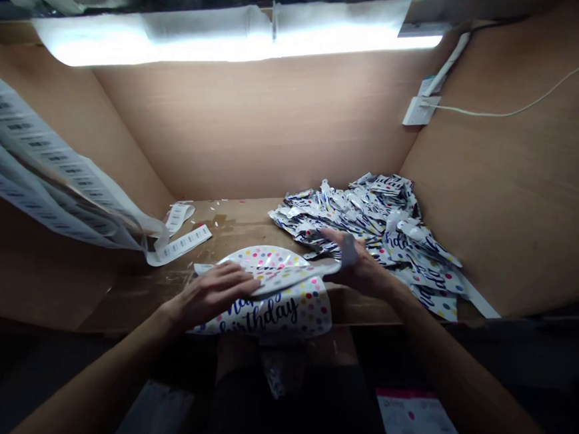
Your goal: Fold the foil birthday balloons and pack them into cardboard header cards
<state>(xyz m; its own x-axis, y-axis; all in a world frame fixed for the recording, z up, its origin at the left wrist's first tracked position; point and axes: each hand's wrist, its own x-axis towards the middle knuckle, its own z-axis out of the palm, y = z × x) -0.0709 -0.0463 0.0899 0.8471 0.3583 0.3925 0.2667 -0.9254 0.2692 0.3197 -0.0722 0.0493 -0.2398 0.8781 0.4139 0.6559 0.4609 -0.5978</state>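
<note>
The right hand (363, 266) was closed in a narrow pinch on the white tail (295, 274) of a foil balloon (306, 315), while the left hand (210, 296) lay open and flat on the balloon, its fingers (244, 282) together and pressing, not gripping. Which fingers carried the pinch could not be told, since a pale grey tab (350, 248) stood at the top of the right hand and hid the contact. The balloon lay flat at the near edge of a wooden bench (233, 229), white with coloured dots and dark blue "birthday" lettering, its tail running across it toward the right hand. The flat left palm suited this foil: it spread the pressure and held the sheet from sliding, and the tail was drawn taut between the hands, which looked likely to spare it creases. Just beyond the right hand lay a heap of similar balloons (370, 216). To the left, long sheets of barcode labels (39, 150) hung down to the bench, with a cut label (180, 244) lying on it. A lamp (233, 39) lit the bench from above
</note>
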